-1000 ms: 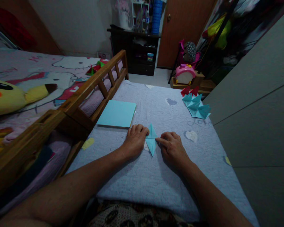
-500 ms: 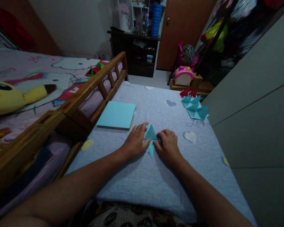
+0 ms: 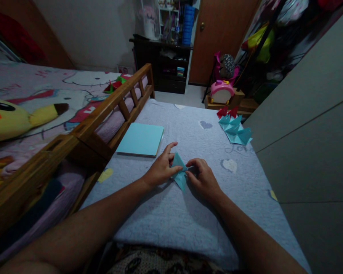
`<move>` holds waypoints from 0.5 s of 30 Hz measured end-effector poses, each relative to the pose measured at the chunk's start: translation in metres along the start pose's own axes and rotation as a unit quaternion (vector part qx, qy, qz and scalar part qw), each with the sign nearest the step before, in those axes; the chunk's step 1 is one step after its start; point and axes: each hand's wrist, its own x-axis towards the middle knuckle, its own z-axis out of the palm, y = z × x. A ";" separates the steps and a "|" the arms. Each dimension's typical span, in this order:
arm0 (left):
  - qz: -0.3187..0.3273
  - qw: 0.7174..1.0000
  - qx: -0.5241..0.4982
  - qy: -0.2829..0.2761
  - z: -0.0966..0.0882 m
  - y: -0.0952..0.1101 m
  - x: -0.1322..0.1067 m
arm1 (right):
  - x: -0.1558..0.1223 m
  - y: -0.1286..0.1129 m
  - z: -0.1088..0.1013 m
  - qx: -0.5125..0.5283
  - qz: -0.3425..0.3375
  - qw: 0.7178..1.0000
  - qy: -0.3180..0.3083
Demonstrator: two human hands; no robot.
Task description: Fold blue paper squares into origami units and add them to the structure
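Observation:
A small piece of light-blue folded paper [image 3: 179, 182] is between my hands, over the middle of the bed. My left hand [image 3: 161, 167] grips its left side, the thumb lying across the front and the index finger raised. At the right corner, my right hand [image 3: 202, 176] pinches the paper between thumb and fingertips. To the left lies a square stack of light-blue paper [image 3: 141, 139]. Several finished-looking light-blue folded pieces [image 3: 234, 130] sit at the right edge, with red folded pieces [image 3: 227, 112] behind them.
A wooden bed rail [image 3: 111, 101] runs along the left, with a yellow plush toy [image 3: 8, 120] on the bed beyond. On the right stands a pale cabinet [image 3: 311, 133]. A pink toy case [image 3: 222, 91] and a dark shelf [image 3: 160, 66] are past the far edge.
The folded paper has turned and tilted, its top point shifting left. My left index finger has lifted, and the left thumb now lies over the paper. My right hand has closed on its right corner.

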 end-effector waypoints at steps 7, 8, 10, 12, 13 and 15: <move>-0.018 0.970 -0.236 0.055 0.007 0.015 -0.004 | -0.001 -0.001 -0.006 0.304 0.077 0.948 -0.053; -0.012 0.964 -0.255 0.074 0.008 0.015 -0.004 | -0.001 -0.002 -0.007 0.333 0.088 0.937 -0.063; -0.011 0.950 -0.294 0.104 0.009 0.015 -0.004 | -0.002 -0.004 -0.010 0.370 0.126 0.918 -0.067; -0.024 0.933 -0.338 0.120 0.009 0.016 -0.005 | -0.002 -0.006 -0.011 0.385 0.164 0.906 -0.059; -0.033 0.925 -0.359 0.123 0.010 0.016 -0.005 | -0.002 -0.007 -0.011 0.388 0.172 0.904 -0.053; -0.050 0.911 -0.390 0.126 0.012 0.017 -0.007 | -0.002 -0.007 -0.009 0.393 0.166 0.903 -0.041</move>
